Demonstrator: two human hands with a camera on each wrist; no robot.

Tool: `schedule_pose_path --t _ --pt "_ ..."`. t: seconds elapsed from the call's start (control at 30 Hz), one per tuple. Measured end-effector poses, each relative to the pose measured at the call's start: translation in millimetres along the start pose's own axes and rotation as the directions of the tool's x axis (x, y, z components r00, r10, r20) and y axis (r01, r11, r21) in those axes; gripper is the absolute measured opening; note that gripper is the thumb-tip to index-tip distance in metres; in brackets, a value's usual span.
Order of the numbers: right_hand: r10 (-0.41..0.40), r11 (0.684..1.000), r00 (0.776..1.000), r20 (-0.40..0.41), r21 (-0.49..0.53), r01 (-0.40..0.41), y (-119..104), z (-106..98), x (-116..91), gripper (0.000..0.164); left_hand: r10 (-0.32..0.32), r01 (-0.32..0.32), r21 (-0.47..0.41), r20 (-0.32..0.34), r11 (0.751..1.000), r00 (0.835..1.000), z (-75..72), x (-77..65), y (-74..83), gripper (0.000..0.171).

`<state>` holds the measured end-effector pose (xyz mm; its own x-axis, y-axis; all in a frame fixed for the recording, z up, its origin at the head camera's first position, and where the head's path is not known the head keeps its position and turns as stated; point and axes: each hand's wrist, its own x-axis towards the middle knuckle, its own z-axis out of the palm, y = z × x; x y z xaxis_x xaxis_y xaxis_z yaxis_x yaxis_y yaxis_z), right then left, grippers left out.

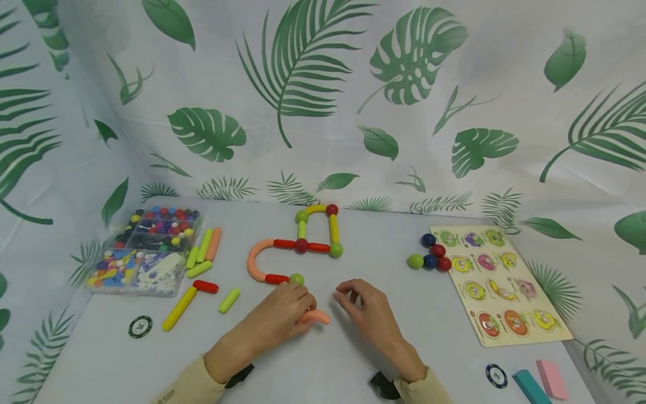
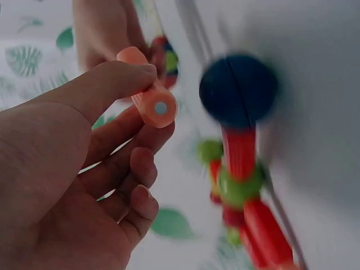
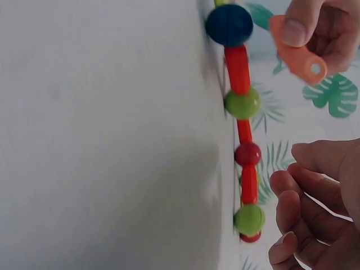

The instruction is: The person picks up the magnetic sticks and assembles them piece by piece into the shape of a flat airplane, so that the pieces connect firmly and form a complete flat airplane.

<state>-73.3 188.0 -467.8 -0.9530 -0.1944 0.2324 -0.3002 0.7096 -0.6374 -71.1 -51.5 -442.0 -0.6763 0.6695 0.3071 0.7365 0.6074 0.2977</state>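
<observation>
My left hand point(image 1: 285, 308) pinches a curved peach magnetic rod point(image 1: 317, 317) between thumb and fingers; a round magnet shows in its end in the left wrist view. Just right of it, my right hand point(image 1: 370, 314) is raised with fingers loosely bent, holding nothing. Beyond the hands lies a joined figure of rods and balls: a curved peach rod point(image 1: 254, 261), red rods, yellow and green pieces, a red ball point(image 1: 301, 246) and a green ball point(image 1: 296, 279). A dark blue ball point(image 3: 229, 25) joins its near end by a red rod point(image 3: 237, 70); the left hand hides that ball in the head view.
A compartment box point(image 1: 146, 249) of beads stands at left, with loose green, orange, red and yellow rods point(image 1: 179, 308) beside it. At right are several loose balls point(image 1: 430, 261), a wooden fruit puzzle board point(image 1: 499, 286), a chip point(image 1: 497, 376) and coloured blocks point(image 1: 552, 379).
</observation>
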Motion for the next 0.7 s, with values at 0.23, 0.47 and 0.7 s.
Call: schedule_pose_path --t 0.23,0.47,0.7 --pt "-0.021 1.000 0.998 -0.051 -0.024 0.019 9 -7 3 0.007 0.052 -0.062 0.073 0.131 0.995 0.990 28.1 22.1 12.2 0.020" --pt "-0.040 0.999 0.998 -0.042 -0.024 0.039 9 -6 3 0.007 0.032 -0.047 0.091 0.164 0.995 0.986 33.7 17.0 11.7 0.023" --pt "-0.098 0.995 0.995 0.021 0.002 0.098 6 -2 -2 0.011 -0.041 0.050 -0.085 0.097 0.995 0.994 11.1 -5.7 -3.5 0.025"
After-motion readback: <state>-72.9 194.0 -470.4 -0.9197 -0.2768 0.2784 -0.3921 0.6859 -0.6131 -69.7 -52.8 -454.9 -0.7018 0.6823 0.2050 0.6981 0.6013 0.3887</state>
